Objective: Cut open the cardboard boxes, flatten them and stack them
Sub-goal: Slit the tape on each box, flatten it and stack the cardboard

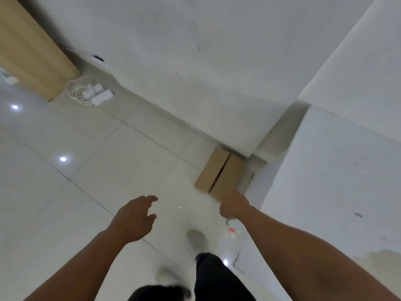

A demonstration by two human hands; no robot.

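Box: we see one cardboard box on the floor, set in the corner between the wall and a white block.
Right hand: at the box's near corner; its fingers are hidden, so we cannot tell whether they grip.
Left hand: over the floor, fingers released and spread.
Around: power strips beside a wooden panel, well apart from the box; paper scraps near our foot.

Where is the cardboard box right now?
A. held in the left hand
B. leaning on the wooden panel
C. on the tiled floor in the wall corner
C: the cardboard box lies on the tiled floor, tucked into the corner of the wall, while the left hand holds nothing.
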